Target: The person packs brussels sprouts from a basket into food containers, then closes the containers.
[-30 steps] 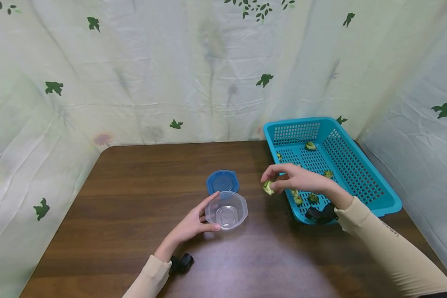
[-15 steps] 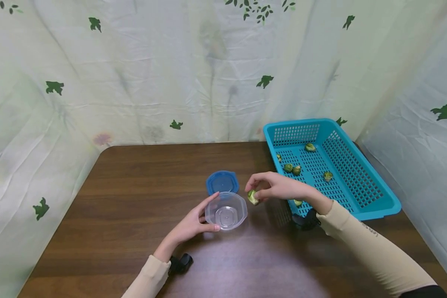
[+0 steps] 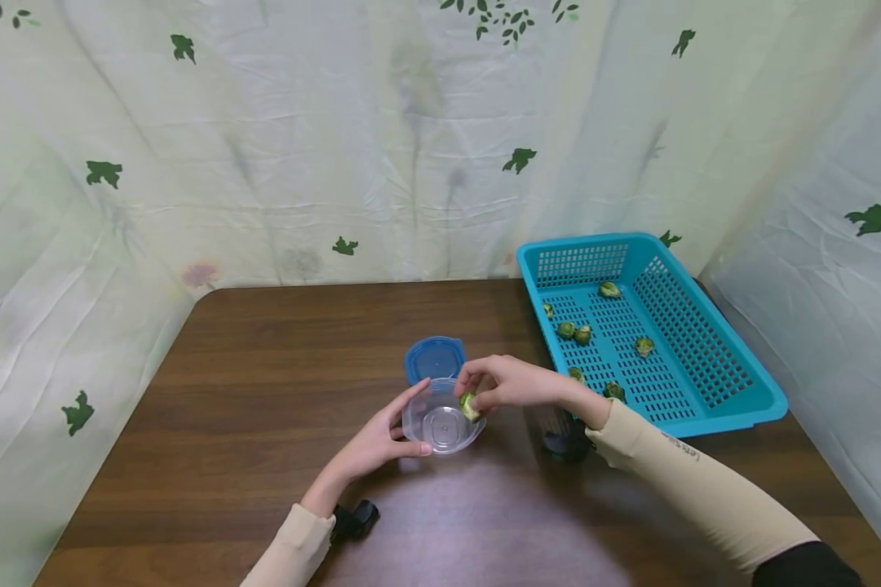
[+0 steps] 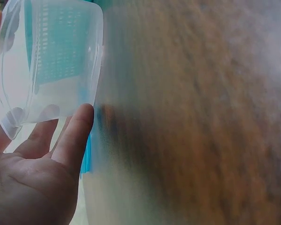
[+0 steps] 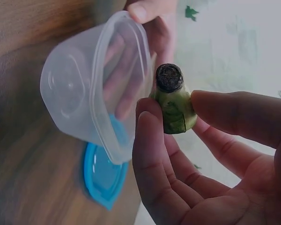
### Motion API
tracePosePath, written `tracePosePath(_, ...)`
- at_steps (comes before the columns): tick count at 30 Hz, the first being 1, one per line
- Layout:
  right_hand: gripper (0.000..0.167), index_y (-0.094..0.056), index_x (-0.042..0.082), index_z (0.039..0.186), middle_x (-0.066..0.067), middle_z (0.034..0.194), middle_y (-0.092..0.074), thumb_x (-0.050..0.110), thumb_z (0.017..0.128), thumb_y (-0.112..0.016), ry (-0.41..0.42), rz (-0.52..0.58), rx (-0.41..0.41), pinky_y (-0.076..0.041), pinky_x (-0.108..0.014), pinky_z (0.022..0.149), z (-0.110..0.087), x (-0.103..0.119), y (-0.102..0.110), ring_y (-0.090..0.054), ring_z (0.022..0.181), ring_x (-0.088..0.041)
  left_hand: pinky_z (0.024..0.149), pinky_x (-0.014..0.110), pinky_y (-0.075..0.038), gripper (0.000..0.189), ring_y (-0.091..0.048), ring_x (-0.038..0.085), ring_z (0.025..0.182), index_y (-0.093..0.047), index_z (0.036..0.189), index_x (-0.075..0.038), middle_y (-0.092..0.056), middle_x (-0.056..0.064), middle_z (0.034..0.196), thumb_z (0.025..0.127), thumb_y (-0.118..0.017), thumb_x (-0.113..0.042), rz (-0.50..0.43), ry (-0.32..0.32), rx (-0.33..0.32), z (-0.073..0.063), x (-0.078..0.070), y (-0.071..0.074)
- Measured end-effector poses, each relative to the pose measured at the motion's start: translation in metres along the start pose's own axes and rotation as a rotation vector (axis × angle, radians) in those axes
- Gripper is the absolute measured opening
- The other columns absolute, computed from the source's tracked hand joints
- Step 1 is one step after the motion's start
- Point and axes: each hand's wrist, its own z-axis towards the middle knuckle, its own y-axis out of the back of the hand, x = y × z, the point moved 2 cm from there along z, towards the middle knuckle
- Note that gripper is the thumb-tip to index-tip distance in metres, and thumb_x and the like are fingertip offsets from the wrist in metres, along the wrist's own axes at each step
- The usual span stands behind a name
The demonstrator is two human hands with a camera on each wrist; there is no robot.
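The surface is wood-grained and smooth, a soft shine lying toward its near edge. At its far right corner, the basket is opaque plastic, smooth-rimmed, its walls pierced. Well in from the edges, the tub is clear, glossy plastic; the lid, smooth, see-through plastic. The sprout has smoothish leaves and a rough-looking stem end. Beyond the far edge, the sheet is wrinkled, faintly shiny; the sleeves are matt cloth.

Left of the tub is the left hand, over its right side a sprout in the right hand, on its far side the lid on the worktop, farther right the basket holding other sprouts.
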Motion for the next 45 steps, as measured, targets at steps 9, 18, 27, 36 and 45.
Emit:
tracePosePath(9,0.018,-0.063,0.003,0.105,-0.003,0.092,-0.062,0.0,0.087,-0.061,-0.031,-0.061,0.017,-0.055,-0.039,0.066,0.014,0.001,-0.013,-0.06,0.068,-0.017,0.096,0.043,-0.044,0.083,-0.039,0.038,0.129,-0.022,0.153,-0.02,-0.019,0.017,0.155,0.087,-0.069,-0.003,-0.01,0.008,0.006,0.0,0.001,0.001)
tracePosePath(18,0.019,-0.064,0.002,0.104,-0.01,0.096,-0.062,-0.004,0.087,-0.059,-0.053,-0.044,0.022,-0.055,-0.03,0.064,0.02,-0.002,-0.019,-0.062,0.071,-0.018,0.095,0.04,-0.046,0.084,-0.039,0.038,0.129,-0.022,0.153,-0.021,-0.018,0.016,0.155,0.086,-0.071,-0.007,-0.035,0.009,0.017,0.001,0.002,0.001)
tracePosePath(27,0.017,-0.064,0.0,0.103,-0.016,0.1,-0.064,-0.001,0.087,-0.06,-0.039,-0.057,-0.01,-0.055,-0.033,0.068,0.01,0.0,-0.011,-0.06,0.074,-0.015,0.097,0.044,-0.044,0.085,-0.036,0.038,0.131,-0.022,0.153,-0.022,-0.019,0.015,0.155,0.086,-0.072,-0.009,-0.022,0.008,0.013,0.002,0.002,0.002)
tracePosePath(36,0.017,-0.063,-0.002,0.106,-0.019,0.103,-0.063,-0.001,0.089,-0.058,-0.025,0.05,-0.039,-0.055,-0.044,0.072,-0.005,-0.003,0.002,-0.062,0.083,-0.019,0.099,0.046,-0.041,0.084,-0.035,0.036,0.132,-0.023,0.153,-0.02,-0.023,0.016,0.154,0.086,-0.072,-0.009,-0.009,-0.004,0.011,0.002,0.002,0.002)
tracePosePath(45,0.018,-0.06,-0.005,0.11,-0.017,0.106,-0.062,0.002,0.094,-0.055,-0.031,0.137,-0.088,-0.053,-0.048,0.078,-0.02,-0.002,0.017,-0.063,0.089,-0.037,0.099,0.046,-0.041,0.085,-0.035,0.037,0.132,-0.023,0.153,-0.019,-0.024,0.016,0.154,0.085,-0.073,-0.01,-0.014,-0.023,0.005,0.0,0.003,0.001)
